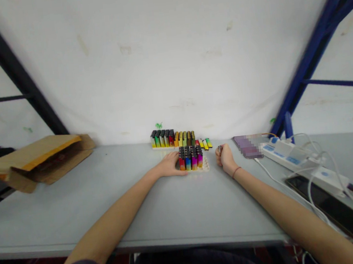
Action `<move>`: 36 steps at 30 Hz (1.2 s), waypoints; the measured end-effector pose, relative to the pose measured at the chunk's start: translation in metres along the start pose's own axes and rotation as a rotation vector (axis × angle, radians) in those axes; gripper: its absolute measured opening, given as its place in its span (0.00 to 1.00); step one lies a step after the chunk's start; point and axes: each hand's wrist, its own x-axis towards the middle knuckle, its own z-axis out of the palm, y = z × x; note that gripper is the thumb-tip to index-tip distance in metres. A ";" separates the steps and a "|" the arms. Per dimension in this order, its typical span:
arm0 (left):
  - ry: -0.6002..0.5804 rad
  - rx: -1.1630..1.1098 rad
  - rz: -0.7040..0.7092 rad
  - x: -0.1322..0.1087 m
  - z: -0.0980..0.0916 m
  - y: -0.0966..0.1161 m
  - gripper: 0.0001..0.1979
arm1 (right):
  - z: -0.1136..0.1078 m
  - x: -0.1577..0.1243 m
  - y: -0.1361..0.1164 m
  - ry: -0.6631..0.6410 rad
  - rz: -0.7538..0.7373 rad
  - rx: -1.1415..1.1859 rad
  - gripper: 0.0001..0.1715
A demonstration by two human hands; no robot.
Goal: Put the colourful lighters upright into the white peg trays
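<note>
Several upright lighters (191, 158) in red, blue, purple and orange with black tops stand in a pale tray (206, 165), whose right end shows bare slots. My left hand (170, 165) rests against the left side of this group, thumb along the front and fingers apart round the edge. To the right of the tray, my right hand (225, 158) is closed in a fist round a small item with a dark and metallic tip, seemingly a lighter; its body is hidden. Behind stand black-topped lighters (163, 139) and yellow and orange ones (184, 138). Some loose lighters (205, 144) lie beside them.
An open brown paper bag (40, 159) lies at the far left. On the right are a purple pixelated flat object (248, 146), a white power strip (293, 159) with cables, and a black phone (336, 209). A white wall (172, 65) rises behind the grey table (185, 211).
</note>
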 end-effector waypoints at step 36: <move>-0.014 0.008 0.003 0.001 0.000 0.001 0.44 | -0.003 -0.033 -0.053 -0.531 -0.373 -0.459 0.15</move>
